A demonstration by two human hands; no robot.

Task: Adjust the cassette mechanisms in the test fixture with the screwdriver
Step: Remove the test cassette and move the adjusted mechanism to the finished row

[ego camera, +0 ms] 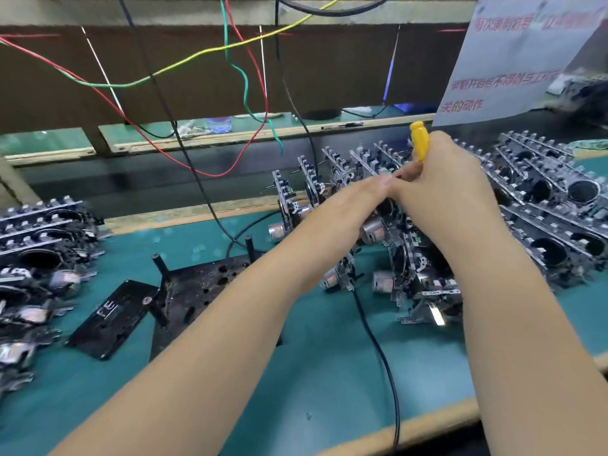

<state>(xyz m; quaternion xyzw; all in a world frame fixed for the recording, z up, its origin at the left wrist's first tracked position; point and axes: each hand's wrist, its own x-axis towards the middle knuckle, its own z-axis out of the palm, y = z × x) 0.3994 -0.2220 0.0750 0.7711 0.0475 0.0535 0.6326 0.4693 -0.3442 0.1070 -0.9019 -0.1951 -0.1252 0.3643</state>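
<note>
My right hand (441, 182) grips a yellow-handled screwdriver (419, 139); the handle sticks up out of my fist and the blade is hidden. My left hand (358, 199) reaches in among the upright cassette mechanisms (316, 189) standing in a row at mid table, its fingertips meeting my right hand; what the fingers hold is hidden. The black test fixture (204, 287), a perforated plate with upright pegs, lies on the green mat below my left forearm with no mechanism on it. A flat black cassette-shaped plate (112, 317) lies to its left.
Stacks of cassette mechanisms fill the right side (552, 205) and the left edge (39, 245). A black cable (378, 350) runs across the mat to the front edge. Coloured wires (243, 80) hang from above. A printed paper notice (513, 60) hangs at the upper right.
</note>
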